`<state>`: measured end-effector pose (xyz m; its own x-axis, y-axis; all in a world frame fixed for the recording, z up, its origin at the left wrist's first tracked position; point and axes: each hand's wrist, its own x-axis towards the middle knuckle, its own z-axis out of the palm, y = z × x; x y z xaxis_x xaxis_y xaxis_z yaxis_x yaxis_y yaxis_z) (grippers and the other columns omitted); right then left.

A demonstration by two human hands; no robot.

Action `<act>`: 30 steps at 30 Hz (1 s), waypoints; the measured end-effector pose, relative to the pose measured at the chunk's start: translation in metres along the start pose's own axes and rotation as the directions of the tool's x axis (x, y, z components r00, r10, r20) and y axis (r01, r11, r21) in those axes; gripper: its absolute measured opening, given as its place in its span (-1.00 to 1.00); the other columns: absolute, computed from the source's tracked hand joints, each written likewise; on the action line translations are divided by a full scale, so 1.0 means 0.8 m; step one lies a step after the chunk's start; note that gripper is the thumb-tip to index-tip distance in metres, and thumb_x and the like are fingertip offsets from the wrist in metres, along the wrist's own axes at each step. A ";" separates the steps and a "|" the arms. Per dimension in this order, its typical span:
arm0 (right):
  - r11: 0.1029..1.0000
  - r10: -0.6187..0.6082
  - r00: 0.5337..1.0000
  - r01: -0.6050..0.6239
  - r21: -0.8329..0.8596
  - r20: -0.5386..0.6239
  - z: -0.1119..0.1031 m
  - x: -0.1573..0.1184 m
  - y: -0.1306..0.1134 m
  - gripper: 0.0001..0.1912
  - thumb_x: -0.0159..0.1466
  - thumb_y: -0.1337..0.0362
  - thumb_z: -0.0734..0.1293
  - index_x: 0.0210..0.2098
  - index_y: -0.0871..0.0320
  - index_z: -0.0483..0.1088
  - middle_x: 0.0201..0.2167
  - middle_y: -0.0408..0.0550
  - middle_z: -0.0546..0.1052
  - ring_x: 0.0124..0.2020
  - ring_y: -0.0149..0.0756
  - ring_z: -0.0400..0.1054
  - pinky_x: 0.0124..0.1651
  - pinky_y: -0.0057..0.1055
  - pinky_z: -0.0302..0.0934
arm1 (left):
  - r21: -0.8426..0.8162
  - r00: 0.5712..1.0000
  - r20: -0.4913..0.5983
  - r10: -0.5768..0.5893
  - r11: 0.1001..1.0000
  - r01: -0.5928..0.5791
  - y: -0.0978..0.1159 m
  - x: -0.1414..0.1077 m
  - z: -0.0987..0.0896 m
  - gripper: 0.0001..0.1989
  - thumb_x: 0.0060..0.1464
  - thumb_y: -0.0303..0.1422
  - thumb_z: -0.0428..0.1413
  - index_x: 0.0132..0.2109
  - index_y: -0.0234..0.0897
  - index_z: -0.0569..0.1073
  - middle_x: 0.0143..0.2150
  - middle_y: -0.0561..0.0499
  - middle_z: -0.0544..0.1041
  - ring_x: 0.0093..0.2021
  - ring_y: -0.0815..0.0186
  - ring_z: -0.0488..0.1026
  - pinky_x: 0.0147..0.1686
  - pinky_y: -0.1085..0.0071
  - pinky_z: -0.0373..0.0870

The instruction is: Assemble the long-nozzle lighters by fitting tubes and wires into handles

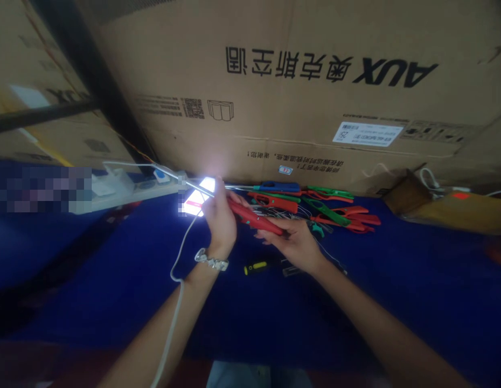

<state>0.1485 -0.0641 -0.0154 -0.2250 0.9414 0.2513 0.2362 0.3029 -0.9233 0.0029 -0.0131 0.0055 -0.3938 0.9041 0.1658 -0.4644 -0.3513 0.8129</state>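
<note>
A red long-necked lighter (pixel 254 220) is held in both hands above the blue cloth, its metal tube pointing to the upper left. My left hand (pixel 220 215), with a silver bracelet (pixel 211 260) at the wrist, is closed round the front part where handle and tube meet. My right hand (pixel 297 240) grips the rear end of the red handle. Behind my left hand glows a bright white screen or lamp (pixel 199 198). Several red, green and blue lighters (pixel 335 210) lie in a pile behind and to the right of my right hand.
A yellow and black screwdriver (pixel 256 267) lies on the blue cloth (pixel 242 318). A white power strip (pixel 113 196) is at the left, and a white cable (pixel 178 307) runs over my left forearm. Large cardboard boxes (pixel 283 108) stand behind. An open-ended carton (pixel 444 210) sits at the right.
</note>
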 end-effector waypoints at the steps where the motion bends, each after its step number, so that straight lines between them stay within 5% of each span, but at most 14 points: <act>1: 0.999 -0.015 1.000 0.015 -0.029 0.012 0.001 -0.001 -0.002 -0.70 0.26 0.14 0.40 -0.07 0.13 0.60 -0.33 -0.09 0.66 -0.37 -0.23 0.54 -0.28 -0.30 0.47 | 0.052 0.998 -0.034 0.057 0.997 -0.055 -0.004 0.002 -0.004 -0.43 0.23 -0.01 0.09 -0.65 -0.24 0.36 -0.72 0.10 0.30 -0.68 0.42 0.29 -0.57 0.47 0.23; 7: 0.974 -0.079 0.995 0.090 -0.207 0.059 0.012 -0.008 -0.009 -0.73 0.33 0.09 0.34 -0.16 0.13 0.56 -0.41 -0.11 0.63 -0.43 -0.28 0.53 -0.36 -0.41 0.38 | 0.155 0.974 -0.136 0.183 0.975 -0.161 -0.020 0.010 -0.018 -0.39 0.24 0.00 0.07 -0.69 -0.22 0.29 -0.75 0.13 0.23 -0.71 0.43 0.18 -0.62 0.46 0.13; 12: 0.914 -0.087 0.993 0.112 -0.389 0.081 0.015 -0.008 -0.013 -0.70 0.38 0.08 0.27 -0.36 0.12 0.47 -0.54 -0.13 0.56 -0.53 -0.33 0.46 -0.41 -0.46 0.30 | 0.189 0.990 -0.115 0.083 0.980 -0.060 -0.018 0.003 -0.012 -0.41 0.19 -0.02 0.14 -0.69 -0.23 0.29 -0.76 0.13 0.24 -0.72 0.46 0.19 -0.63 0.48 0.14; 15: 0.896 -0.081 0.996 0.092 -0.435 0.045 0.012 -0.005 -0.011 -0.64 0.38 0.06 0.26 -0.45 0.11 0.42 -0.58 -0.13 0.53 -0.56 -0.34 0.42 -0.42 -0.46 0.25 | 0.062 0.997 -0.051 -0.059 0.996 0.062 -0.013 -0.003 -0.004 -0.46 0.13 -0.05 0.22 -0.67 -0.24 0.29 -0.74 0.13 0.28 -0.72 0.47 0.24 -0.62 0.49 0.19; 17: 0.909 -0.065 0.998 0.061 -0.412 0.003 0.008 -0.003 -0.008 -0.61 0.38 0.05 0.26 -0.49 0.12 0.40 -0.60 -0.14 0.52 -0.57 -0.35 0.41 -0.42 -0.45 0.24 | -0.075 0.975 0.098 -0.201 0.975 0.208 -0.010 -0.007 0.001 -0.53 0.08 -0.08 0.27 -0.61 -0.26 0.36 -0.68 0.11 0.37 -0.66 0.44 0.35 -0.55 0.49 0.31; 20: 0.956 -0.032 0.999 0.022 -0.294 -0.027 0.000 0.001 0.001 -0.56 0.39 0.02 0.25 -0.53 0.13 0.39 -0.61 -0.14 0.51 -0.59 -0.39 0.37 -0.41 -0.46 0.23 | -0.174 0.868 0.342 -0.359 0.884 0.434 -0.008 -0.009 0.004 -0.74 0.04 -0.20 0.33 -0.38 -0.31 0.53 -0.49 0.02 0.55 -0.45 0.33 0.55 -0.35 0.41 0.48; 22: 0.979 -0.013 1.000 0.010 -0.203 -0.015 -0.003 0.003 0.007 -0.56 0.40 -0.01 0.23 -0.48 0.14 0.42 -0.61 -0.15 0.51 -0.61 -0.41 0.33 -0.44 -0.47 0.20 | -0.172 0.817 0.398 -0.417 0.841 0.513 -0.008 -0.009 0.004 -0.81 0.05 -0.30 0.34 -0.27 -0.33 0.57 -0.40 -0.03 0.60 -0.33 0.26 0.61 -0.23 0.35 0.52; 26: 0.996 0.006 1.000 -0.005 -0.091 0.019 0.002 0.005 0.012 -0.58 0.40 -0.05 0.20 -0.25 0.16 0.46 -0.56 -0.14 0.55 -0.61 -0.41 0.28 -0.49 -0.48 0.16 | -0.113 0.814 0.366 -0.452 0.846 0.521 -0.011 -0.009 0.005 -0.78 0.01 -0.32 0.37 -0.33 -0.37 0.53 -0.42 -0.06 0.61 -0.30 0.22 0.63 -0.21 0.33 0.54; 30: 1.000 0.017 1.000 -0.017 0.007 0.001 0.009 0.009 0.006 -0.56 0.39 -0.09 0.19 -0.23 0.17 0.43 -0.58 -0.16 0.51 -0.63 -0.43 0.25 -0.51 -0.47 0.17 | -0.060 0.842 0.368 -0.394 0.894 0.444 -0.012 -0.012 0.006 -0.63 -0.15 -0.19 0.43 -0.36 -0.37 0.51 -0.48 -0.01 0.57 -0.34 0.22 0.62 -0.26 0.37 0.55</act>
<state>0.1416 -0.0571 -0.0202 -0.2221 0.9461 0.2356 0.2337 0.2863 -0.9292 0.0149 -0.0170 -0.0009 0.1432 0.9894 0.0253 -0.6375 0.0727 0.7671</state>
